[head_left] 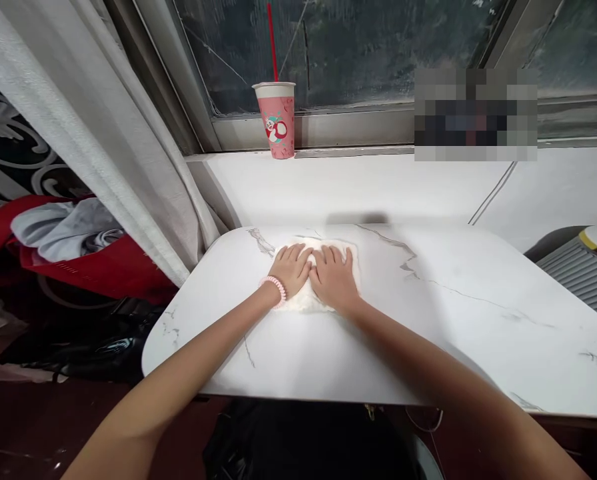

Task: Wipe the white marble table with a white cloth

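A white cloth (306, 297) lies spread on the white marble-patterned table (403, 347). My left hand (291, 270) rests flat on its left part, fingers stretched out and pointing away from me. A pink coiled band circles that wrist. On the right part of the cloth, my right hand (334, 277) also lies flat with its fingers apart. The two thumbs nearly meet in the middle. Both palms hide much of the cloth, whose edges show around the hands.
A pink paper cup (277, 127) with a red straw stands on the windowsill behind the table. A pale curtain (103, 100) hangs at the left, near a red bag (113, 270) holding clothes. A ribbed grey object (583, 273) is at the right edge.
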Available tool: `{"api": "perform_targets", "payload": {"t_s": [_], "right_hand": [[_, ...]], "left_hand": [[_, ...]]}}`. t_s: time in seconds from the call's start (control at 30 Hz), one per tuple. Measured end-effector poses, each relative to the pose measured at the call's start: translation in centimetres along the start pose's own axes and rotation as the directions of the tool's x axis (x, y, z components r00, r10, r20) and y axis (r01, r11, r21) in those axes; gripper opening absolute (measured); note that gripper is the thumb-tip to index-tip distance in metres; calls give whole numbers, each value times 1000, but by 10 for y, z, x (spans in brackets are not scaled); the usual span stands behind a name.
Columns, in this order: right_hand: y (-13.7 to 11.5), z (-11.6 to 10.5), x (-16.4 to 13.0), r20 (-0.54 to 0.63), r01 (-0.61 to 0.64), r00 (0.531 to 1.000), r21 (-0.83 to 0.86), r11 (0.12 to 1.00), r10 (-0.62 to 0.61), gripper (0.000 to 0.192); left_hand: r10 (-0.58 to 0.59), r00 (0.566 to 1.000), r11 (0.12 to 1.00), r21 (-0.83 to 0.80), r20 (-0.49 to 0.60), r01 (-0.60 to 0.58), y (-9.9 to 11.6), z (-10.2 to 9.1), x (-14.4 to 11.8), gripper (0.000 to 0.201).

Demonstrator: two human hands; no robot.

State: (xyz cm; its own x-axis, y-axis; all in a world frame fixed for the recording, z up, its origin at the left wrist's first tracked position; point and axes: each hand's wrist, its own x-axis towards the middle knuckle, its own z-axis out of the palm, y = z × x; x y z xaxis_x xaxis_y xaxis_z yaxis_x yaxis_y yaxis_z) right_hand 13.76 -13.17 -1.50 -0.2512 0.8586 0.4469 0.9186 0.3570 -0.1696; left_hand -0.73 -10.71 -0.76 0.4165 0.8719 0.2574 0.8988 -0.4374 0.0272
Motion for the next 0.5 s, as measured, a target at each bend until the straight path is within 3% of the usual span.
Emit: {"api": "perform_targets", "payload": {"t_s": [0.17, 0.27, 0.37, 0.5], "right_hand": [[-36, -26, -58, 58, 122, 991, 38, 992, -124, 46], [-62, -36, -79, 84, 223, 969, 105, 969, -232, 50], [-91, -38, -83, 102, 292, 944, 184, 938, -314, 51], [-128, -27, -70, 123, 341, 918, 243, 908, -377, 54]], "left_hand": [[27, 999, 1000, 1, -40, -27, 10, -17, -82, 49], [-2, 996, 1000, 1, -84, 2, 8, -29, -129, 49], [-81, 988, 997, 7, -128, 82, -4, -40, -166, 48], [-140, 979, 990, 8, -149, 142, -36, -49, -194, 46]]}}
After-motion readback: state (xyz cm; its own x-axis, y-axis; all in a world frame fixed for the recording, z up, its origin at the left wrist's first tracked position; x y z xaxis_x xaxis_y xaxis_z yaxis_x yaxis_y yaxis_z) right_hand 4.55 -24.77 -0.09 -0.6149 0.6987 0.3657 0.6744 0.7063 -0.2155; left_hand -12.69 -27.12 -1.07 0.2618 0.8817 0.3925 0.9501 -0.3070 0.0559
